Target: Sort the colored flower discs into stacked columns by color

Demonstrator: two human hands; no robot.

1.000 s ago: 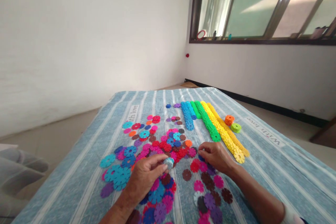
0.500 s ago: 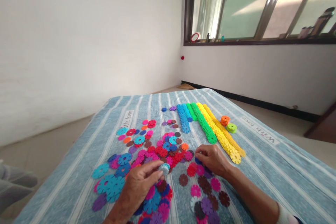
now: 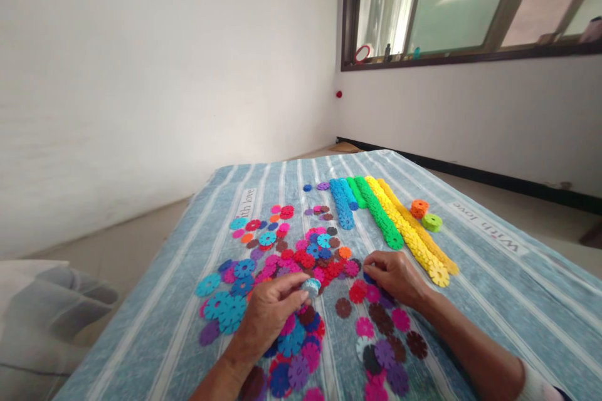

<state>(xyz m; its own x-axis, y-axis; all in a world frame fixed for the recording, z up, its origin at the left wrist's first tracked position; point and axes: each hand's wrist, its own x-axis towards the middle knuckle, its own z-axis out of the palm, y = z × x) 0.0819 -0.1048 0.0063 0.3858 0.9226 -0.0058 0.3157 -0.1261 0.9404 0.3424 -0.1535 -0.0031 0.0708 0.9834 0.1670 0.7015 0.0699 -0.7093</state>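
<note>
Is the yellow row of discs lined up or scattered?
Lined up: the yellow row forms one straight overlapping line on the striped cloth.

Bright daylight from the window (image 3: pixel 470 3) lights a sharp scene, with wide-angle bending at the edges.

Striped blue cloth (image 3: pixel 493 276): white label "With love" (image 3: pixel 486 227) on right side, upside down. Second label (image 3: pixel 246 202) on left, "love" legible, rest unclear.
</note>
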